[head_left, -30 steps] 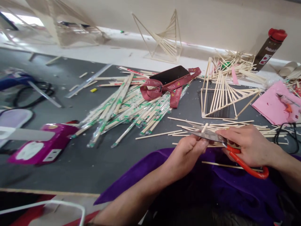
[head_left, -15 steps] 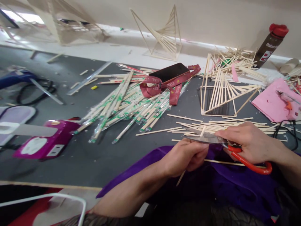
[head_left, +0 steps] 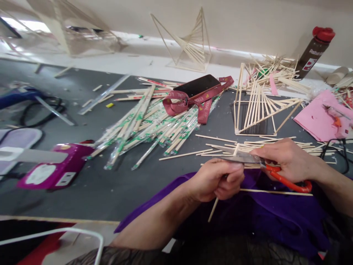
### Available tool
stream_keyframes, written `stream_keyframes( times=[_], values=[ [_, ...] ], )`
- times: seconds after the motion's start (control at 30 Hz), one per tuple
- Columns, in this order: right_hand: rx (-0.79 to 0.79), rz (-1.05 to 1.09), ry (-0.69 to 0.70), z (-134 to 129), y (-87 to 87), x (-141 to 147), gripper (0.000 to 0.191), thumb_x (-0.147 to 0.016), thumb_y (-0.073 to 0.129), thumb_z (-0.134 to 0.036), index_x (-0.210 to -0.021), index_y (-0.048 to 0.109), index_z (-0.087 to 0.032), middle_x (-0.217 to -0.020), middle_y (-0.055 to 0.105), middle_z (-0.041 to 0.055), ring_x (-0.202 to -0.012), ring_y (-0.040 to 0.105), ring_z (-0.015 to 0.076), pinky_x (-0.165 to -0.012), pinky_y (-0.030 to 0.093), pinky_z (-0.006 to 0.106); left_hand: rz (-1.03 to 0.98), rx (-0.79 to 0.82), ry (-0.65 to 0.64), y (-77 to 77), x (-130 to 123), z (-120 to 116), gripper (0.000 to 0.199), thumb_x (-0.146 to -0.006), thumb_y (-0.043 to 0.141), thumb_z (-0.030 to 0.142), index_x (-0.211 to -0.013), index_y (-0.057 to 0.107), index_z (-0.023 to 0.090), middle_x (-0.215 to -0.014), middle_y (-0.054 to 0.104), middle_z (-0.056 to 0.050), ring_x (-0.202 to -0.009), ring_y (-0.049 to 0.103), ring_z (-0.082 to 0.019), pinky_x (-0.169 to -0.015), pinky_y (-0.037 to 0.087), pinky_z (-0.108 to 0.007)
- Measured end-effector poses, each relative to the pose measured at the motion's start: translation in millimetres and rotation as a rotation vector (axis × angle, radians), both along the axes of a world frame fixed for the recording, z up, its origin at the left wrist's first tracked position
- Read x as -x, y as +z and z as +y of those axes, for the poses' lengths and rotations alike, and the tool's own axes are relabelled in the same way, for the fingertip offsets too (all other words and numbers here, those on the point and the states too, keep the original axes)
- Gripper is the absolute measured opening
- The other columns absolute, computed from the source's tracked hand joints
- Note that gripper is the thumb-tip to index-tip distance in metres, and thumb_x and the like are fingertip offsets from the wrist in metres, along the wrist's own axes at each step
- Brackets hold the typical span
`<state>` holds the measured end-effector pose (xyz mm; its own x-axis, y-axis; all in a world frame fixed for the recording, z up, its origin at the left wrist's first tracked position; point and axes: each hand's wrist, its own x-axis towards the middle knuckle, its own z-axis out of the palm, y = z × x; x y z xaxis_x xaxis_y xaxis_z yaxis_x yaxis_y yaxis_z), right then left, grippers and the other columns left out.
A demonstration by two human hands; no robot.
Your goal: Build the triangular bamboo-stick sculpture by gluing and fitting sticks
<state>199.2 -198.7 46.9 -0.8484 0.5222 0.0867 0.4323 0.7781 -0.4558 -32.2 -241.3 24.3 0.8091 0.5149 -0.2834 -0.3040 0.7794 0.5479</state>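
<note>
My left hand (head_left: 223, 180) is closed around a thin wooden stick (head_left: 213, 210), whose lower end juts out beneath the fist. The stick's upper tip rises between the blades of orange-handled scissors (head_left: 289, 181). Those scissors are in my right hand (head_left: 284, 160), with fingers wrapped about the handles and the blades a little apart. Another loose stick (head_left: 275, 192) lies across the purple cloth (head_left: 259, 213) just below both hands. Right behind the blades, a spread of bare sticks (head_left: 275, 145) covers the grey table.
Wrapped chopsticks (head_left: 154, 125) are heaped at centre, with a phone (head_left: 197, 85) and red lanyard (head_left: 202, 110) on top. A stick frame model (head_left: 256, 110) stands behind my hands. Left are a magenta box (head_left: 55, 167) and blue glue gun (head_left: 20, 95). A bottle (head_left: 314, 53) stands back right.
Both hands have stayed close to the same spot, with the stick still between the blades. The right hand and scissors handles have shifted slightly up and left, as the view moved a little.
</note>
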Motion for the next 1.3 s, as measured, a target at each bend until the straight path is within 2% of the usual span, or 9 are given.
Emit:
stream_keyframes(
  times=[0.13,0.27,0.43,0.57,0.67,0.83,0.93,1.1,1.3],
  values=[
    [-0.025,0.006,-0.066,-0.9,4.4,-2.7,0.028,-0.087,0.050,-0.020,-0.112,0.062,-0.018,-0.088,0.072,0.0045,-0.076,0.065,0.0134,-0.066,0.044,0.022,0.149,-0.184,0.175,0.9,-2.4,1.2,0.032,-0.076,0.067,0.042,-0.064,0.056,0.014,-0.044,0.039,0.006,-0.033,0.033,-0.005,-0.033,0.025,-0.016],
    [-0.094,0.022,-0.077,2.5,7.5,-8.9,0.031,-0.088,0.051,-0.022,-0.117,0.061,-0.019,-0.094,0.073,0.0054,-0.075,0.068,0.0145,-0.062,0.047,0.024,0.224,-0.292,0.260,-0.4,-5.4,-1.4,0.026,-0.076,0.068,0.038,-0.075,0.057,0.015,-0.048,0.048,0.006,-0.038,0.040,-0.006,-0.038,0.034,-0.017],
    [-0.162,-0.029,-0.157,4.4,9.6,-11.2,0.033,-0.087,0.049,-0.022,-0.119,0.061,-0.020,-0.108,0.072,0.0078,-0.084,0.070,0.0187,-0.066,0.052,0.029,0.408,-0.286,0.524,-0.9,-9.1,-0.4,0.026,-0.079,0.067,0.038,-0.079,0.050,0.018,-0.050,0.046,0.008,-0.039,0.037,-0.004,-0.036,0.027,-0.014],
    [-0.158,-0.066,-0.168,0.6,8.5,-6.5,0.034,-0.088,0.049,-0.024,-0.119,0.061,-0.019,-0.107,0.073,0.0087,-0.087,0.070,0.0203,-0.066,0.051,0.029,0.448,-0.297,0.597,-0.4,-9.9,1.1,0.029,-0.077,0.069,0.040,-0.077,0.051,0.017,-0.050,0.047,0.008,-0.039,0.033,-0.002,-0.037,0.021,-0.013],
    [-0.179,-0.056,-0.182,-2.2,6.1,-4.1,0.034,-0.087,0.049,-0.023,-0.118,0.062,-0.017,-0.099,0.074,0.0076,-0.081,0.070,0.0189,-0.063,0.048,0.026,0.390,-0.289,0.592,-0.8,-8.1,1.5,0.030,-0.077,0.071,0.039,-0.075,0.050,0.017,-0.046,0.043,0.009,-0.037,0.027,-0.001,-0.037,0.019,-0.013],
    [-0.141,0.016,-0.134,-2.4,6.8,-4.9,0.034,-0.087,0.050,-0.021,-0.118,0.062,-0.015,-0.095,0.073,0.0070,-0.074,0.067,0.0142,-0.063,0.045,0.023,0.257,-0.192,0.485,1.3,-3.1,1.4,0.030,-0.075,0.073,0.037,-0.072,0.052,0.016,-0.044,0.038,0.010,-0.036,0.021,-0.001,-0.035,0.016,-0.011],
    [-0.100,0.032,-0.109,-0.6,9.2,-6.5,0.031,-0.086,0.051,-0.020,-0.114,0.063,-0.016,-0.083,0.071,0.0036,-0.061,0.059,0.0101,-0.058,0.039,0.021,0.178,-0.123,0.408,3.0,-0.9,0.9,0.029,-0.075,0.074,0.036,-0.071,0.054,0.015,-0.042,0.036,0.010,-0.035,0.020,-0.001,-0.033,0.016,-0.010],
    [-0.022,0.021,-0.073,4.0,13.0,-8.6,0.021,-0.084,0.052,-0.022,-0.099,0.065,-0.016,-0.066,0.058,-0.0018,-0.055,0.044,0.0077,-0.054,0.031,0.020,0.057,-0.051,0.285,0.7,2.1,0.7,0.026,-0.078,0.072,0.035,-0.070,0.056,0.015,-0.041,0.033,0.011,-0.032,0.014,0.000,-0.031,0.016,-0.010],
    [0.020,-0.024,-0.043,8.9,12.7,-8.1,0.018,-0.083,0.050,-0.020,-0.094,0.064,-0.017,-0.065,0.056,-0.0029,-0.054,0.042,0.0076,-0.054,0.030,0.020,0.045,-0.036,0.241,-2.8,1.6,3.8,0.028,-0.078,0.070,0.038,-0.068,0.055,0.016,-0.042,0.030,0.011,-0.031,0.013,-0.001,-0.030,0.013,-0.011]
  ],
)
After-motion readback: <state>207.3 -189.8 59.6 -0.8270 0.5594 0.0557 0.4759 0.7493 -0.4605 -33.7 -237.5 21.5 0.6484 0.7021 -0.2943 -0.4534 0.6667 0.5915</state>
